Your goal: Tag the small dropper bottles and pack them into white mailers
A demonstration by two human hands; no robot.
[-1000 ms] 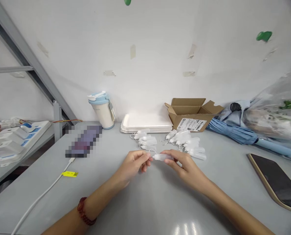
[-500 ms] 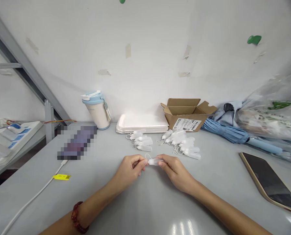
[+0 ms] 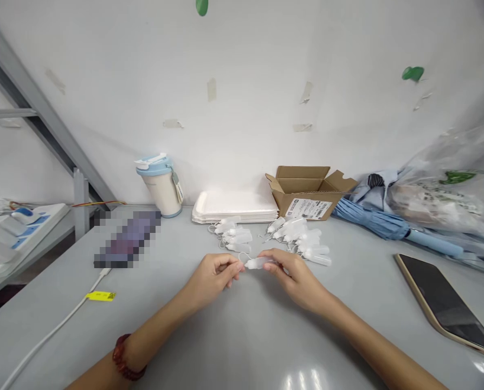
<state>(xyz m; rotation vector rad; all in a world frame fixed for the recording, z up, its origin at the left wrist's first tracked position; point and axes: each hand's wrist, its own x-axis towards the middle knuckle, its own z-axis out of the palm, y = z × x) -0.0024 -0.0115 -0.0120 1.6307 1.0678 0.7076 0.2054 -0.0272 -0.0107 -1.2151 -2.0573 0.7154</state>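
Observation:
A small translucent squeeze bottle (image 3: 256, 263) lies level above the table, its nozzle pointing left. My right hand (image 3: 288, 270) is closed on the bottle's base end, between thumb and fingers. From its neck, a thin white tether (image 3: 244, 254) loops up and over to the fingertips of my left hand (image 3: 221, 273). Those fingers are pinched on the tether's end, just left of the nozzle; whatever sits at that end is hidden. Behind my hands lie two groups of similar bottles, a left group (image 3: 238, 236) and a right group (image 3: 296, 230), with tethers trailing.
Along the wall stand a blue-lidded cup (image 3: 162, 187), a stack of white padded envelopes (image 3: 236, 208) and an open cardboard box (image 3: 310, 206). A folded blue umbrella (image 3: 372, 216) and a phone (image 3: 445, 303) are at right. A white cable (image 3: 50, 333) runs along the left.
A small gap now shows between the bottle's nozzle and my left fingertips, which were close against it. My right hand and the bottle have risen slightly. The view has shifted a little.

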